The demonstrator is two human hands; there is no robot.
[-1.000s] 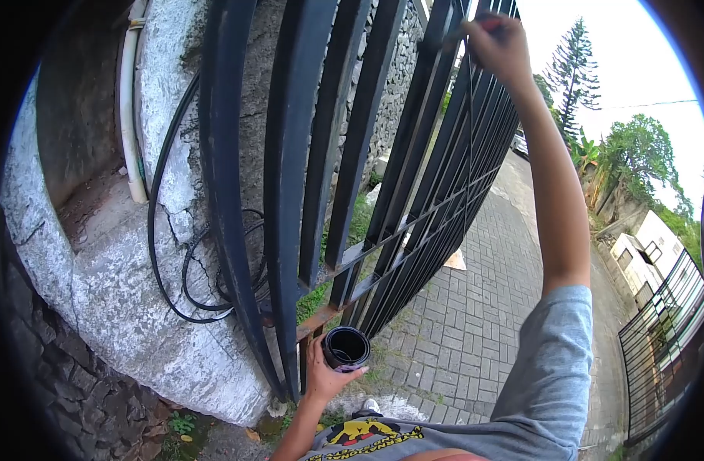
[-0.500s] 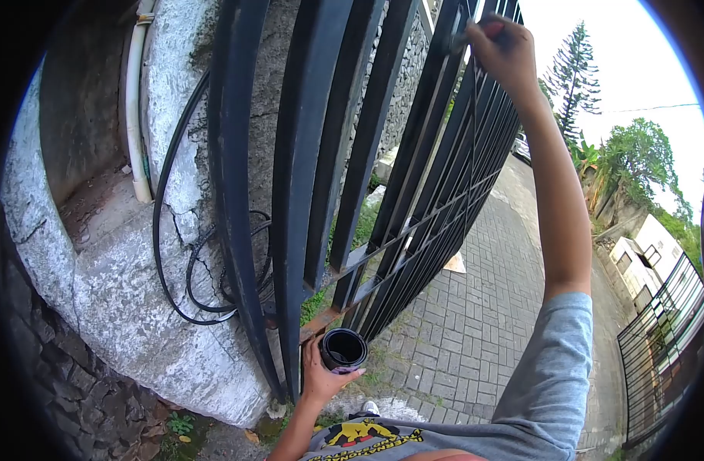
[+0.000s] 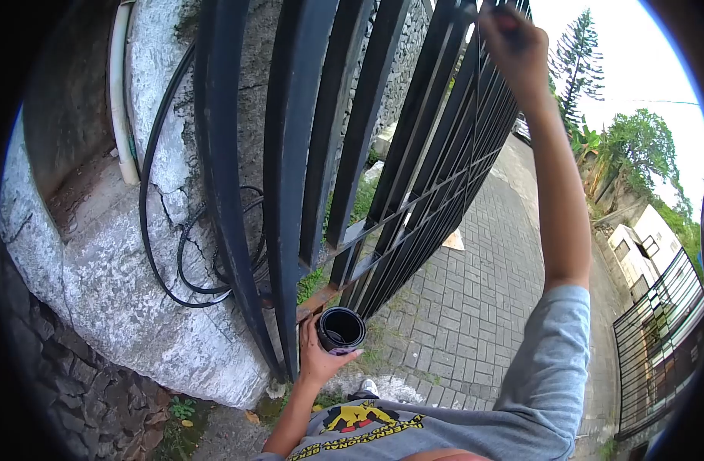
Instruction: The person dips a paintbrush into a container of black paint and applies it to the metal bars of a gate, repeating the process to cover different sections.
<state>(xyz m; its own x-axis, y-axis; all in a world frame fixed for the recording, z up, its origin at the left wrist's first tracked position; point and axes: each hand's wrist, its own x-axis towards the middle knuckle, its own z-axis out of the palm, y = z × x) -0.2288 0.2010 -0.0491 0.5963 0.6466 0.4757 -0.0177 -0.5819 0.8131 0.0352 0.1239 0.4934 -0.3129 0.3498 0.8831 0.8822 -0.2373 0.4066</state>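
Low in the middle, my left hand [image 3: 319, 364] is wrapped around a small black paint can [image 3: 341, 329], its open top facing up and dark liquid inside. The can sits right beside the lower rail of a black metal gate [image 3: 289, 177]. High up, near the top edge of the view, my right hand [image 3: 527, 65] is closed on a paintbrush [image 3: 510, 23] with some red on its handle. Motion blurs the brush, and its dark head overlaps the upper part of a gate bar.
Behind the gate, a black hose [image 3: 146, 180] hangs in loops by a rough whitewashed wall [image 3: 129, 307] and a white pipe [image 3: 120, 100]. Brick paving [image 3: 475, 307] runs along the gate's right side. Another dark gate [image 3: 659, 330] stands at far right.
My right hand and the brush have risen slightly and shifted right along the bars. The left hand still holds the can, while the whole view has shifted a little.
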